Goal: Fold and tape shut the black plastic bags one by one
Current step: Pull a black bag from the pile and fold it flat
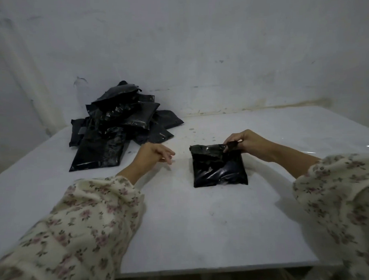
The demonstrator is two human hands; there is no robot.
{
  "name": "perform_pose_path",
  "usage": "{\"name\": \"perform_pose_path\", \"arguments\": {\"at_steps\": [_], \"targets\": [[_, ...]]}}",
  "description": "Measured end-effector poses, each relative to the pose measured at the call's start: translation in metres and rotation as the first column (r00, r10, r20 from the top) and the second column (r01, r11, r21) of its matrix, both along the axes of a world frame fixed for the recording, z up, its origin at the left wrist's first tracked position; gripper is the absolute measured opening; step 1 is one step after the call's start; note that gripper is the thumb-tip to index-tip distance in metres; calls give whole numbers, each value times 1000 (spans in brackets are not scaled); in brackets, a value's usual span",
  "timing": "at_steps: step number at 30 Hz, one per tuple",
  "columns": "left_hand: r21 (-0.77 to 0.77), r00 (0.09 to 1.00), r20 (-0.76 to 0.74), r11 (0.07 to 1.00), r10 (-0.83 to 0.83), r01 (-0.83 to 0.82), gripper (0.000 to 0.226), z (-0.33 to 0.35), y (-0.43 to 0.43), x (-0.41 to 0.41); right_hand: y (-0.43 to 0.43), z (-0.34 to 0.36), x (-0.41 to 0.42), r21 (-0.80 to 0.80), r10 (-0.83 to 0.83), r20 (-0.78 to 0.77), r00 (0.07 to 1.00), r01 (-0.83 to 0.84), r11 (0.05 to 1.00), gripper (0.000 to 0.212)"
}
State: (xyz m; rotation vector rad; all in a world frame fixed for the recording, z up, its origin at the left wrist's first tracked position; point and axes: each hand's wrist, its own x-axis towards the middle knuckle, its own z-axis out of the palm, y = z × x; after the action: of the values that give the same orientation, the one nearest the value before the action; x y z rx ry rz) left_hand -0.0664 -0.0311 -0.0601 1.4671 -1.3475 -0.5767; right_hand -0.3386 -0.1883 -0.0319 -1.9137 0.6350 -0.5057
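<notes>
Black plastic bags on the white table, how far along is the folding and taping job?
Done or waiting, I cannot tell: a heap of flat black plastic bags sits at the table's far left, at least one showing tape. In hand: the single glossy black bag in front has its top folded over, and the right hand pinches its upper right corner. The left hand rests empty on the white table. No tape roll is visible.

Single head-worn wide-angle view, looking forward and down across a white table toward a pale wall at 12 o'clock. Close to the near edge at 6 o'clock, both floral sleeves entering from 7 and 5 o'clock. No second view sharing the scene.
</notes>
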Motion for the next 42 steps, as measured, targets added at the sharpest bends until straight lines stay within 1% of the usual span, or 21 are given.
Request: {"name": "perform_pose_path", "arguments": {"at_steps": [3,5,7,9,13,15,16,17,18,19,20,21,23,24,25,28,31,34,39,41,42], "targets": [[-73,993,14,990,119,-118,38,-4,4,6,-2,-5,-4,24,-29,36,999,28,999,27],[-62,999,9,997,44,-43,34,4,-1,-3,3,-8,5,35,-23,49,999,21,999,25],[8,996,35,997,-80,80,49,10,-8,-14,8,-11,17,68,-10,53,999,6,998,24],[57,986,78,988,-149,145,54,12,-14,-24,12,-14,26,103,-13,54,998,8,995,26],[38,977,184,995,-103,97,37,6,-24,-28,16,-22,28,137,-26,84,996,14,990,29],[-7,969,237,997,-75,79,36,2,-24,-26,13,-23,23,52,38,61,997,-41,998,24],[-34,960,272,996,-73,85,37,0,-23,-26,11,-23,20,-51,72,20,997,-71,996,23],[-60,946,315,993,-76,100,38,-2,-21,-25,8,-24,17,-197,84,-30,996,-89,976,23],[-92,929,362,989,-77,117,38,-5,-19,-25,6,-25,14,-370,80,-65,995,-98,924,22],[-130,906,419,982,-68,133,37,-7,-18,-24,4,-26,12,-539,84,-77,993,-112,835,20],[-177,870,491,973,-43,148,35,-10,-16,-23,4,-28,9,-679,105,-86,991,-135,721,21],[-220,819,574,963,-3,158,32,-12,-15,-22,5,-30,6,-779,125,-107,986,-161,606,23],[-254,702,709,954,70,162,28,-14,-13,-19,10,-31,2,-892,122,-159,980,-196,407,28],[-262,659,747,950,88,170,28,-14,-12,-18,12,-30,2,-921,117,-162,980,-193,340,30],[-275,627,773,943,100,189,29,-14,-10,-18,15,-30,4,-936,125,-159,979,-189,297,31],[-295,544,831,921,115,255,17,-11,-5,-25,21,-31,8,-943,178,-178,968,-220,250,34],[-294,454,880,912,141,286,21,-7,-4,-28,25,-32,9,-949,182,-228,957,-259,177,41],[-292,384,910,897,154,332,20,-6,-2,-28,26,-33,8,-958,168,-239,956,-260,118,39],[-266,282,946,884,161,385,14,-6,7,-34,25,-30,10,-955,160,-297,941,-293,-51,34],[-254,225,959,882,175,397,15,-3,9,-37,28,-29,12,-954,150,-299,942,-291,-77,30],[-249,203,963,883,180,399,14,-2,10,-39,30,-29,12,-956,148,-293,945,-287,-56,25]]}}
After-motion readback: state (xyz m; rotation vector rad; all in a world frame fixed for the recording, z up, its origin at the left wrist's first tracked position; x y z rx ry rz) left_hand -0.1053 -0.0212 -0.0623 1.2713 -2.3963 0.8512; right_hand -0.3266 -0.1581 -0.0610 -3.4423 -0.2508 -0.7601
